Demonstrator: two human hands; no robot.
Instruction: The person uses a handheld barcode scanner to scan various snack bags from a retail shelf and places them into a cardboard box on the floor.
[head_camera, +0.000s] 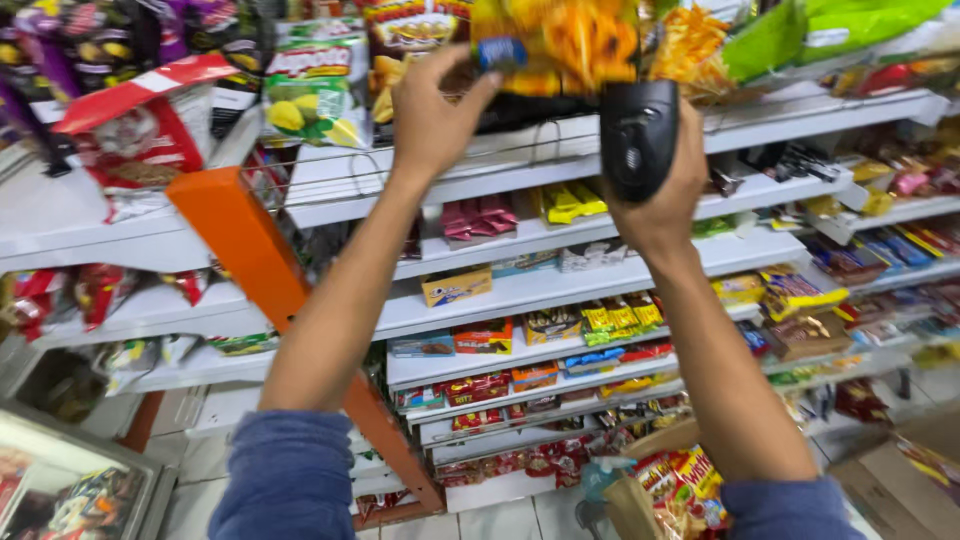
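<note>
Shop shelves (560, 290) full of snacks. Both my arms reach up high. My left hand (435, 115) pinches a yellow chip bag (560, 45) on the top shelf; my right hand (665, 190) grips a black scanner (638, 135) just under it.

Your body in view: two forearms, both bare from abt mid-forearm up to the wrist. Left hand (432, 118) & right hand (660, 200) bare too, no gloves, no rings or watch that show. You're wearing a long-sleeved top, sleeves pushed back toward the elbows. Left sleeve (290, 478): blue w/ a slight purple cast, soft knit-looking fabric, bunched in loose folds, wide cuff edge. Right sleeve (785, 510): same blue fabric, only a smaller part shows at the bottom edge. No print or markings on either. Rest of you is out of frame.
</note>
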